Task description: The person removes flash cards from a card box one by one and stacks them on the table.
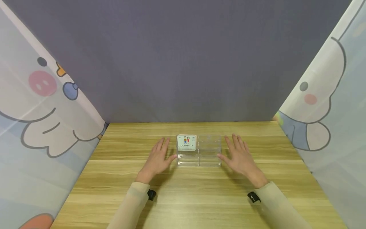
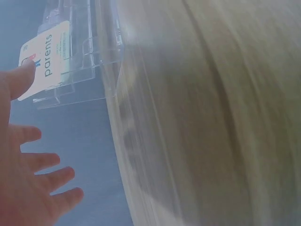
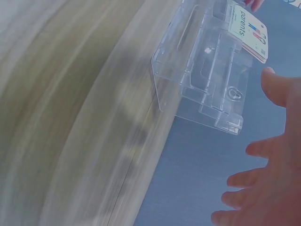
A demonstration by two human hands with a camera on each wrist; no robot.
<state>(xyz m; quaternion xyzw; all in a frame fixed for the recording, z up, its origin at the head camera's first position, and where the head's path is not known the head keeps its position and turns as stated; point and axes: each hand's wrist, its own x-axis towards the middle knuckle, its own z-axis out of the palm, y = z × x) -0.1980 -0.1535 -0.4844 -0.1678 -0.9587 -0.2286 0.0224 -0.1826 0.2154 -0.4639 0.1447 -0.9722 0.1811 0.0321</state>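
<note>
A clear plastic card holder (image 1: 209,156) with tiered compartments in two columns stands on the table. In its back left compartment sits a white card (image 1: 186,142) printed "parents" with two small figures; the right wrist view shows several cards (image 3: 248,32) stacked there. My left hand (image 1: 156,159) is just left of the holder, fingers spread, thumb tip right by its left side. On the other side my right hand (image 1: 239,157) mirrors it, fingers straight and spread, thumb tip close to the right edge. Neither hand grips anything.
The wood-grain table (image 1: 197,197) meets a dark grey panel (image 1: 188,63) at the back. Curtains with cartoon animals hang along the left (image 1: 17,165) and right sides. Black straps (image 1: 151,194) show at both cuffs.
</note>
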